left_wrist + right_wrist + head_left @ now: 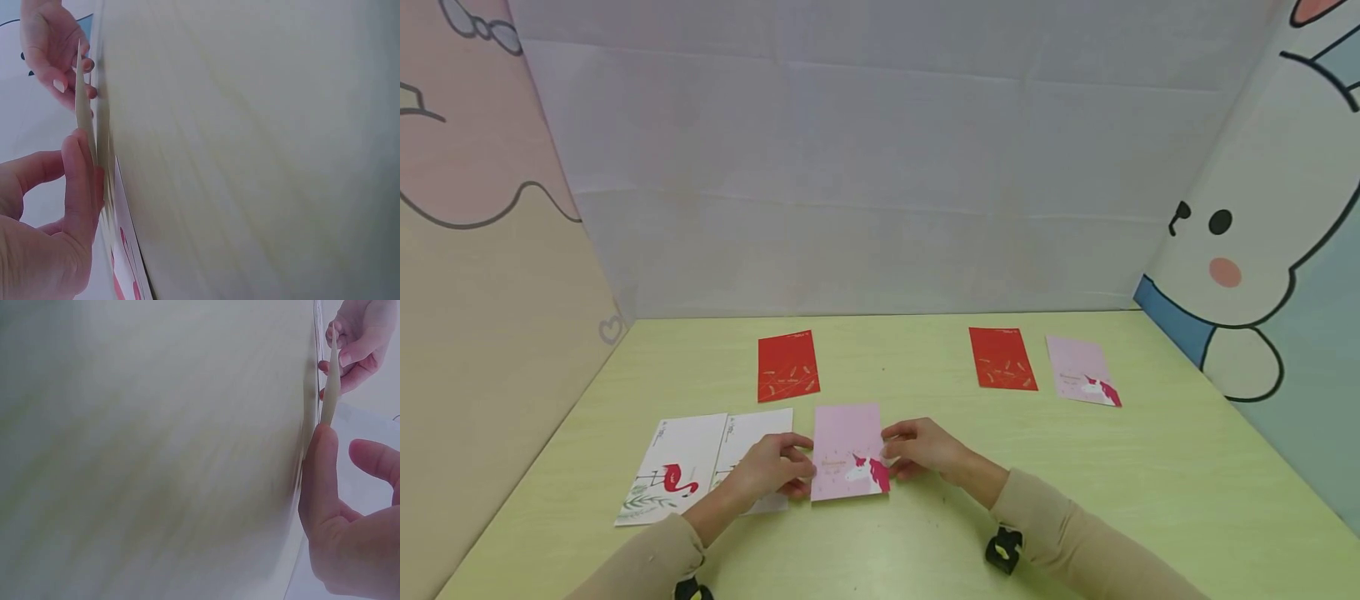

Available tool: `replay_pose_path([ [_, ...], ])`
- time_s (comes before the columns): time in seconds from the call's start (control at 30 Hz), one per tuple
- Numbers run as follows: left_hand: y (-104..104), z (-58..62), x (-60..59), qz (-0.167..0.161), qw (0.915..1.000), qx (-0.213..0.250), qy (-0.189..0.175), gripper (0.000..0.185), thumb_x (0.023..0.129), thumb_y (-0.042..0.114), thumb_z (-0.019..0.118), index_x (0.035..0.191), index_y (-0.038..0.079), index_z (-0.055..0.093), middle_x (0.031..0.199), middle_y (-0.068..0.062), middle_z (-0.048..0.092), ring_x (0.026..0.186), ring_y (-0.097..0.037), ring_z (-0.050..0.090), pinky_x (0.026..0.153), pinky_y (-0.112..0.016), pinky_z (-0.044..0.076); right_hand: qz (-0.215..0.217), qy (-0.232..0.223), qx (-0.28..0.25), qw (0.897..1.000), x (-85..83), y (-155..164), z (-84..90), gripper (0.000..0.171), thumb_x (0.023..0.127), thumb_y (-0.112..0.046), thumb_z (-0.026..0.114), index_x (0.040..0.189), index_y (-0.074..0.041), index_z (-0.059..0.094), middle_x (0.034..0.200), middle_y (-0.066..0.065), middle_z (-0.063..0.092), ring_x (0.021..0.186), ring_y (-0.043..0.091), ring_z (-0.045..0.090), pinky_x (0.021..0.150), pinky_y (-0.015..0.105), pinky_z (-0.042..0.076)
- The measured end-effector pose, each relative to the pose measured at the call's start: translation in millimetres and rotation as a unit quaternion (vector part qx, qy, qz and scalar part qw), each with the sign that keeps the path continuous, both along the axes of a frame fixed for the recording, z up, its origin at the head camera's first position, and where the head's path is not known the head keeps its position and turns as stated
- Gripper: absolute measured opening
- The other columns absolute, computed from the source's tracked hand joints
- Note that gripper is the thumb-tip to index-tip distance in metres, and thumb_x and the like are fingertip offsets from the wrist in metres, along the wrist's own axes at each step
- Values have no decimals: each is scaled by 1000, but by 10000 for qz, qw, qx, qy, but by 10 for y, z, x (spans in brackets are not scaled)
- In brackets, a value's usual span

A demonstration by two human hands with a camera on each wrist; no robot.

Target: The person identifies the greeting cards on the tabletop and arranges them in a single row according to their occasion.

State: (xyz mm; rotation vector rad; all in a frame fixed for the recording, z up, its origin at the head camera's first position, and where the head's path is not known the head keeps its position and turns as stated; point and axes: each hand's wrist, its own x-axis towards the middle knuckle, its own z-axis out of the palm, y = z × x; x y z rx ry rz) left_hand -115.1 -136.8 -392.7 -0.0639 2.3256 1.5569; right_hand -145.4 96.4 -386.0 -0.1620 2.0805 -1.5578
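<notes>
A pink unicorn card is held between both hands near the middle of the table, seen almost edge-on in the wrist views. My left hand holds its left edge with the fingertips. At the opposite edge, my right hand holds the card with its fingers bent toward it. Under and beside the left hand lie two white flamingo cards, the right one partly covered by that hand.
Farther back on the table lie one red card left of centre and another red card on the right. A second pink unicorn card is beside the right red one. A white sheet hangs behind.
</notes>
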Motion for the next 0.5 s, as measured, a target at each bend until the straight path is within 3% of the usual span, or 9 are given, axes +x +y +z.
replay_pose_path([
  [0.5, 6, 36, 20, -65, 9995, -295, 43, 37, 78, 2, 64, 111, -6, 51, 75, -7, 55, 55, -19, 58, 53, -31, 51, -19, -8, 117, 9999, 5, -15, -3, 30, 84, -8, 57, 110, 6, 54, 84, 8, 59, 66, 20, 61, 61, 31, 52],
])
